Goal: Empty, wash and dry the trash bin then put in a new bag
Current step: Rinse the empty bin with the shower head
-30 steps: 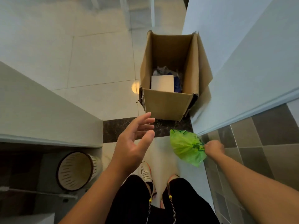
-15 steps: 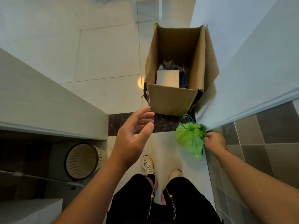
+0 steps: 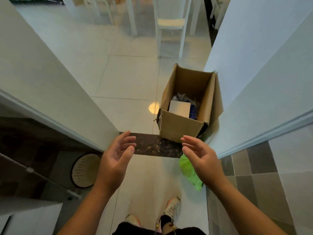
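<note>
Both hands, left hand [image 3: 116, 160] and right hand [image 3: 201, 160], hang released; better lift the knotted green plastic bag [image 3: 189, 172] into the brown cardboard box [image 3: 179, 128].

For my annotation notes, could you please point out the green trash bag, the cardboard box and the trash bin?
green trash bag [image 3: 187, 167]: head view, on its upper bulge.
cardboard box [image 3: 179, 127]: head view, on its near outer wall.
trash bin [image 3: 84, 172]: head view, on its pale slotted side.

Ahead of me a box [image 3: 181, 128] stands by the right wall [image 3: 254, 65], paper [image 3: 179, 109] inside. A bag [image 3: 189, 170] lies under my right hand [image 3: 201, 158]; a bin [image 3: 84, 170] sits left of my left hand [image 3: 115, 160].
</note>
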